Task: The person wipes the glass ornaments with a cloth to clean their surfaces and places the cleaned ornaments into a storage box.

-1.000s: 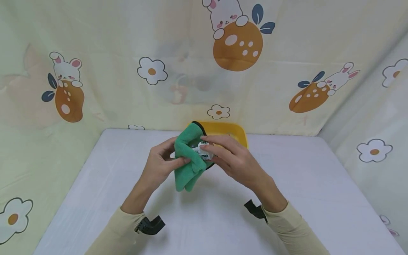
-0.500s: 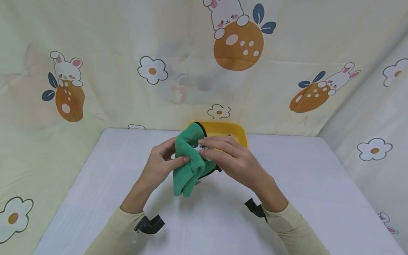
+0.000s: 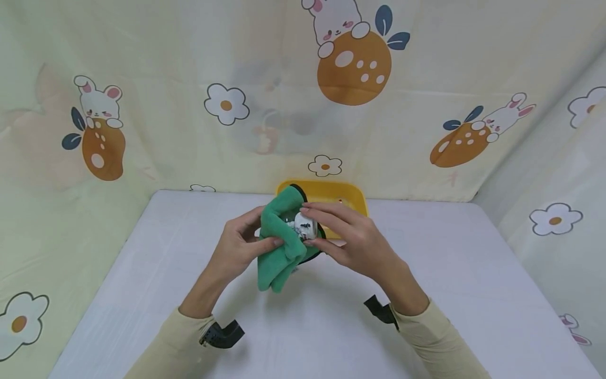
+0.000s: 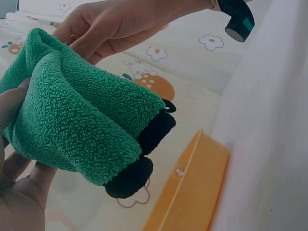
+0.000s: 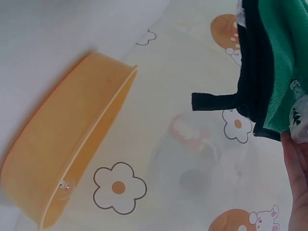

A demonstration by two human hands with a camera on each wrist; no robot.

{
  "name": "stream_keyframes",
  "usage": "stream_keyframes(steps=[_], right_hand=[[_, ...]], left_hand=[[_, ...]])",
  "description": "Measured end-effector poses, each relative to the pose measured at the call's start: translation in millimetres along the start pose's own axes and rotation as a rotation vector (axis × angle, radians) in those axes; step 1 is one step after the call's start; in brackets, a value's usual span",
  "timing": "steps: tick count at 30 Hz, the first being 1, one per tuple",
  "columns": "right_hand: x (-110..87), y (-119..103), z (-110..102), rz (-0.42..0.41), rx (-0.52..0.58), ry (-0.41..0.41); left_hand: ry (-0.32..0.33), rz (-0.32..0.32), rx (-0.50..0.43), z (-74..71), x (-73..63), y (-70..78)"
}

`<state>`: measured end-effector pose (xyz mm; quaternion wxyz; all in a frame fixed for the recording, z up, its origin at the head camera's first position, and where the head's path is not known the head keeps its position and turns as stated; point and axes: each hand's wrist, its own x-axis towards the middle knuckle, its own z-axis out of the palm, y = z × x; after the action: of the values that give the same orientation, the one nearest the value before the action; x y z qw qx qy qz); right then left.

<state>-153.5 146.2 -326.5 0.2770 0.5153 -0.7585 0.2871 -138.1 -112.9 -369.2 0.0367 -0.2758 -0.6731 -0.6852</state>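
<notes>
My left hand point(image 3: 240, 239) grips a folded green towel point(image 3: 274, 266) with black edging, thumb in front and fingers behind it. Nestled in the towel's folds is a small glossy white object point(image 3: 305, 225) with black markings and a narrower end toward the left hand. Its exact kind cannot be told. The right hand point(image 3: 355, 239) pinches the wide end between fingers and thumb. In the left wrist view, the towel point(image 4: 77, 110) hides most of the white object. The right wrist view shows the white object point(image 5: 299, 120) against the green cloth, at the fingertips.
Behind the hands, a yellow plastic tray point(image 3: 361, 197) stands at the table's back edge, with a tiny white item point(image 5: 64, 185) inside. A patterned curtain point(image 3: 265, 47) rises behind the white table point(image 3: 426, 273). Black wrist mounts point(image 3: 222, 335) sit on both sleeves.
The right fingers first closed over the white object, then shifted back and exposed it, turned to another side. The towel's lower corner hangs slightly lower. The left hand stays nearly in place.
</notes>
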Motion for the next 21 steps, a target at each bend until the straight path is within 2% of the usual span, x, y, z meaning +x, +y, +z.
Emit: stream_keyframes(steps=[9, 17, 21], right_hand=[[-1.8, -1.6, -1.1, 0.134, 0.098, 0.001], [-3.6, 0.2, -0.6, 0.190, 0.112, -0.007], [-4.0, 0.7, -0.3, 0.210, 0.112, -0.017]], left_hand=[[-0.018, 0.088, 0.002, 4.4, -0.1, 2.2], [0.007, 0.165, 0.098, 8.1, 1.0, 1.7], [0.016, 0.179, 0.111, 8.7, 1.9, 0.4]])
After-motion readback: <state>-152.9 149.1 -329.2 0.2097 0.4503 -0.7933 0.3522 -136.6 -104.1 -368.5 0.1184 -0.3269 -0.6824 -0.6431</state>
